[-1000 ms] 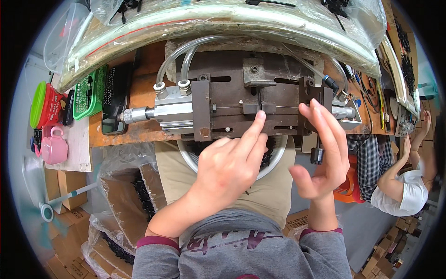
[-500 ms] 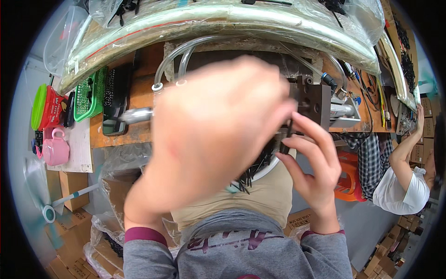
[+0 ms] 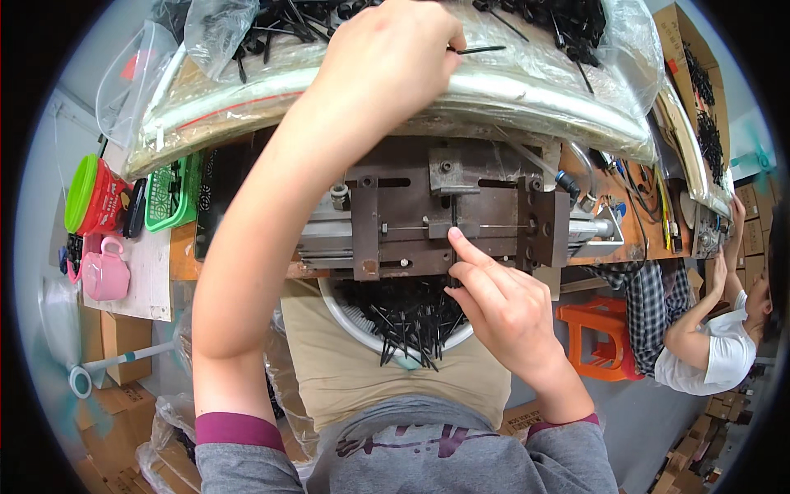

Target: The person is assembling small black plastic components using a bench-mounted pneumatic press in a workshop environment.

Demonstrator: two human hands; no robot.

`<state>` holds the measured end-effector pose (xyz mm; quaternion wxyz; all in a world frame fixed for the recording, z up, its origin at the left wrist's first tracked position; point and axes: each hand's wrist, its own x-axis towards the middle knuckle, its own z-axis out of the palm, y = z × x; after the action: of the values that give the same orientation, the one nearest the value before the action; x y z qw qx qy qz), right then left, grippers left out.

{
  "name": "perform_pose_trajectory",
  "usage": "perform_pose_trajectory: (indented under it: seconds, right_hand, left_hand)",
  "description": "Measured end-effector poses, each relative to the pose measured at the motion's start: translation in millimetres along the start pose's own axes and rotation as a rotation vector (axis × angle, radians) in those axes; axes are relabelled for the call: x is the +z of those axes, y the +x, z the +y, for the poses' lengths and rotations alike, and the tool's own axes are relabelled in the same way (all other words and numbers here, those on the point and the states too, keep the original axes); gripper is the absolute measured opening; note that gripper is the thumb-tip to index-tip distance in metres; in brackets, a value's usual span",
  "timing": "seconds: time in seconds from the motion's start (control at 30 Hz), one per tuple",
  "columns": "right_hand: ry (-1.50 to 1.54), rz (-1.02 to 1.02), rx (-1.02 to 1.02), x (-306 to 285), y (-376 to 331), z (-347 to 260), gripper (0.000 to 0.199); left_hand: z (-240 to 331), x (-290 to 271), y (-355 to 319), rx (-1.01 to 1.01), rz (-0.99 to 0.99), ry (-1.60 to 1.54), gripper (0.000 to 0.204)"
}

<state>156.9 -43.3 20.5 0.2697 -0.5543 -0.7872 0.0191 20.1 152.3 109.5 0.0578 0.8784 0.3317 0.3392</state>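
Reaching across the bench, our left hand (image 3: 395, 51) has its fingers drawn together, almost no gap between them, on a slender black stem (image 3: 484, 49) that sticks out rightward from the fingertips. Nearer to us, a thin black rod (image 3: 454, 212) lies lengthwise in the middle of the brown metal fixture (image 3: 411, 174), running under the index fingertip of our right hand (image 3: 508, 309). That index finger is extended and touches the rod; the thumb and the bent fingers gather near its lower end, and we cannot tell whether they pinch it. Smooth, slotted plates make up the fixture, with a ribbed silvery cylinder (image 3: 325, 239) on its left side. Below, we have a round white tub (image 3: 335, 306) heaped with spiky, matt black pieces (image 3: 411, 321). Beyond the fixture runs a thick, curved shelf edge (image 3: 543, 95), wrapped in wrinkled clear plastic, with more black pieces (image 3: 568, 23) piled behind it.
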Motion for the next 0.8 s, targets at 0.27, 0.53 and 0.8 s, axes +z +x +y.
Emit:
perform_pose_trajectory:
  seconds: [0.27, 0.53, 0.8]
  right_hand:
    - [0.316, -0.012, 0.040, -36, 46, 7, 0.028]
    - [0.045, 0.123, 0.042, -40, 243, 31, 0.030]
    - [-0.360, -0.051, 0.374, 24, 318, 23, 0.074]
  left_hand:
    - [21, -36, -87, -0.090, 0.177, -0.324, 0.024]
    - [54, -41, -143, -0.077, 0.124, -0.371, 0.035]
    - [61, -20, -174, -0.055, 0.023, -0.501, 0.029]
